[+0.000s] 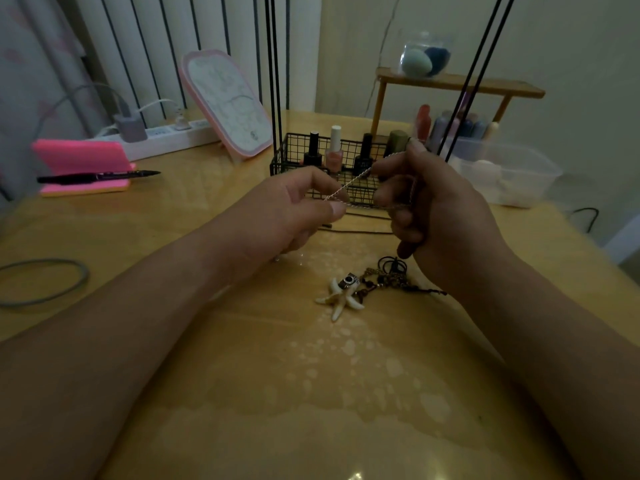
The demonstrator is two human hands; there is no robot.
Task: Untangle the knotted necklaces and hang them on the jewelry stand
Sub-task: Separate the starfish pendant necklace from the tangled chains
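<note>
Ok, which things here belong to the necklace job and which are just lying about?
Job: silver chain, pinched by left hand and right hand; tooth pendant and tangled dark cords on the table.
Lying about: wire basket, nail polish bottles, pink mirror, pen, power strip, grey band, plastic box.

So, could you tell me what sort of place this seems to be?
Probably a dressing table at home: a black wire basket of nail polish bottles, a pink-framed mirror propped beside it, and a jar of makeup sponges on a small wooden shelf.
</note>
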